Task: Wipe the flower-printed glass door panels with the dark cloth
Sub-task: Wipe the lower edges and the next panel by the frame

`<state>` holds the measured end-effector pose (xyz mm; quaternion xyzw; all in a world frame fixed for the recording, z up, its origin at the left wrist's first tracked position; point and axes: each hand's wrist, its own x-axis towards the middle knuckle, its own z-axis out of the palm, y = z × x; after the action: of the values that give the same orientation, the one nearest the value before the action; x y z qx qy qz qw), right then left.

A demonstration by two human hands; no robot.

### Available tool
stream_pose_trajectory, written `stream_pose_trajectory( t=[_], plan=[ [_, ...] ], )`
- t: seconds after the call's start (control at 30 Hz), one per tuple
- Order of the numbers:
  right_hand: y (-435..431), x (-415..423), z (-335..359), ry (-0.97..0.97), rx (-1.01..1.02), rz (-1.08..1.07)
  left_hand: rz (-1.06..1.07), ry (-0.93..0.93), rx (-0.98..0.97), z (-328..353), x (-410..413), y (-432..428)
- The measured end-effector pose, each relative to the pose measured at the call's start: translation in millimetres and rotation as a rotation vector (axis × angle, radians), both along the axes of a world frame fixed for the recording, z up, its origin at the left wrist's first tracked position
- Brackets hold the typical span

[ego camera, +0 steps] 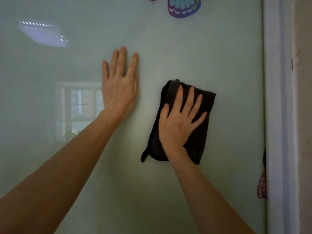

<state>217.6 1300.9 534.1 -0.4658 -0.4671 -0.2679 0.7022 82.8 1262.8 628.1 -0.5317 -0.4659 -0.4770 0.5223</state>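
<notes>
A pale green frosted glass door panel (219, 51) fills the view. A blue and purple flower print (184, 7) shows at its top edge. A folded dark cloth (202, 102) lies flat against the glass right of centre. My right hand (179, 122) presses on the cloth with straight, spread fingers. My left hand (119, 88) rests flat on the bare glass to the left of the cloth, fingers straight and pointing up, a thin ring on one finger.
A white door frame (276, 98) runs down the right side, with a beige wall (303, 115) beyond it. Part of a reddish print (261, 184) shows at the panel's right edge. The glass reflects a ceiling light (43, 32) and a window (81, 105).
</notes>
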Motion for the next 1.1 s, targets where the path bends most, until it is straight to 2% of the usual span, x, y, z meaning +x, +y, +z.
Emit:
stream_pose_trajectory(
  t=[0.1,0.17,0.27,0.4,0.47,0.57,0.63,0.73,0.9,0.97,1.1],
  plan=[
    [-13.4,-32.5,-9.4,-0.228,0.039,-0.022,-0.014,0.020,0.008,-1.2,-1.4,1.9],
    [-11.9,-29.7,-13.5,-0.290,0.065,-0.012,-0.027,0.027,0.006,-2.2,-5.7,1.3],
    [-3.2,-14.1,-16.1,-0.236,0.077,-0.023,-0.015,0.011,0.023,-4.7,-24.6,-6.2],
    [-3.8,-20.9,-12.1,-0.018,0.008,-0.010,0.016,0.024,0.034,-8.4,-43.6,-13.1],
    [-15.1,-45.4,-12.1,-0.062,0.001,-0.022,0.024,0.032,0.029,-8.0,-46.6,-13.2],
    [-30.1,-75.1,-23.0,-0.295,0.043,-0.016,0.023,0.043,0.011,-7.4,-48.1,-14.4],
    [-29.4,-72.2,-26.6,-0.355,0.071,0.000,0.022,0.063,-0.006,-8.1,-51.3,-16.7],
    [-19.7,-52.8,-28.1,-0.311,0.076,-0.013,0.030,0.052,-0.013,-11.3,-63.6,-20.9],
    [-15.3,-53.7,-15.6,-0.003,-0.013,0.004,0.035,0.041,0.010,-17.1,-74.4,-22.5],
    [-25.0,-74.1,-8.4,-0.034,-0.009,-0.009,0.030,0.034,0.002,-16.6,-74.8,-22.3],
    [-27.8,-83.4,-5.4,-0.242,0.048,-0.001,0.027,0.062,-0.017,-19.2,-79.9,-26.7]
  ],
)
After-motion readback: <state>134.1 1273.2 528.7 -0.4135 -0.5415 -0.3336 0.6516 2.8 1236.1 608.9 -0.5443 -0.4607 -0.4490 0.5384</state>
